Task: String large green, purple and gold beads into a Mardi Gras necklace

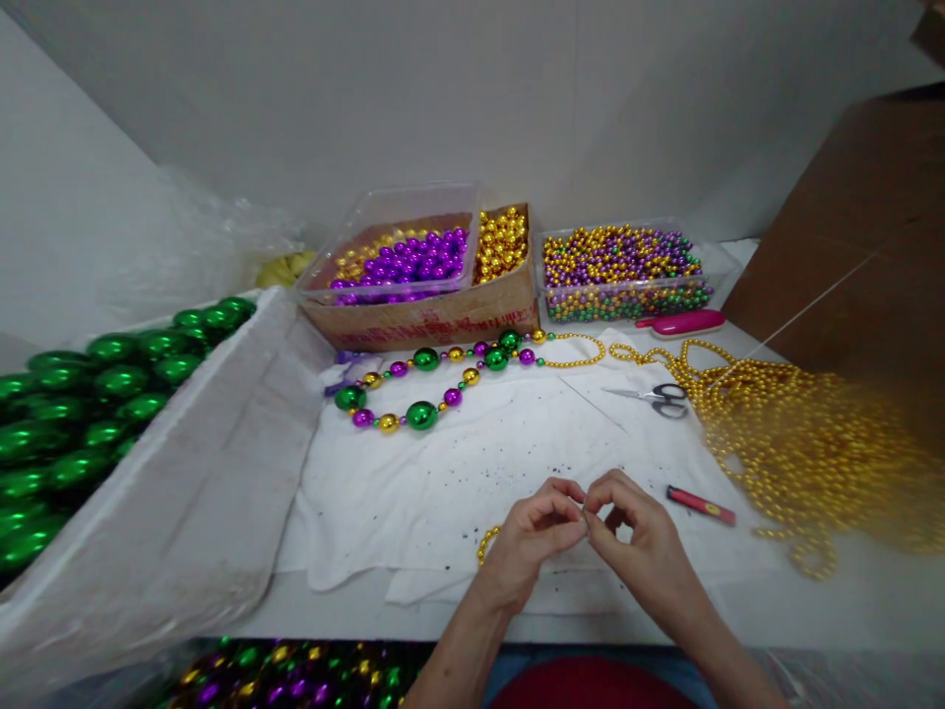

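Note:
In front of me, over the near part of the white cloth (413, 492), my left hand (535, 537) and my right hand (639, 537) meet fingertip to fingertip. Both are closed in a pinch on something too small to make out. A short run of gold beads (485, 544) shows beside my left wrist, partly hidden by it. To the right of my right hand lies a red lighter (701, 505). Scissors with dark handles (664, 397) rest farther back, near a thin needle-like rod (595, 405). A strung necklace of green, purple and gold beads (421, 416) lies looped on the cloth.
Green ornament-like beads (122, 381) fill a white-lined box (221, 492) at left. Behind stand a carton (413, 325) with a clear bin (413, 192) and another bin of small beads (620, 256). Gold bead strands (804, 423) pile up at right, beside brown cardboard (834, 217).

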Demonstrator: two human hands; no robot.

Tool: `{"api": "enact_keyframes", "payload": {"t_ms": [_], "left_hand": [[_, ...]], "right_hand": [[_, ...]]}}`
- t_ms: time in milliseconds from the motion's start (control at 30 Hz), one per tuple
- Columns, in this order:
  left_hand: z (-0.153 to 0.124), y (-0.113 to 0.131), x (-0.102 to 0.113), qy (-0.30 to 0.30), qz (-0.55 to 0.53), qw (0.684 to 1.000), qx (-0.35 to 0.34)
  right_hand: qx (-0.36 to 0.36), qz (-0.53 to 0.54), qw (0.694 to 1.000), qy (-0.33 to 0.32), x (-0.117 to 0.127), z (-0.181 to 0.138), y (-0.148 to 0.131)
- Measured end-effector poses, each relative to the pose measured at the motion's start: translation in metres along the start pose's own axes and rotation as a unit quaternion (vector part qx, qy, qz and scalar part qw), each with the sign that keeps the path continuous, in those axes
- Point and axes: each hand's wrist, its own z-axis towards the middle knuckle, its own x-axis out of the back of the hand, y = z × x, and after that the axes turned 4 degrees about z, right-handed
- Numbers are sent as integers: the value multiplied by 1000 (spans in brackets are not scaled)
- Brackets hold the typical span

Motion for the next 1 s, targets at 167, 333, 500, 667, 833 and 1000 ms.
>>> {"api": "enact_keyframes", "payload": {"t_ms": [167,333,500,667,833,1000], "left_hand": [[6,-1,-9,1,-86,995,48],[10,-3,-27,64,-145,986,52],[12,-6,-33,113,-109,987,18],[11,-9,-35,149,-8,988,-44],[8,-9,-35,180,170,959,-140],[5,-13,-34,177,305,914,-202]], "right_hand": [[49,-29,998,29,3,-3,1],[66,-73,991,87,-3,-10,5],[64,-97,984,132,-1,-14,3],[86,-109,985,101,2,-15,-1],[8,-63,995,82,5,-11,0],[-119,21,992,48,13,-6,3]]}}
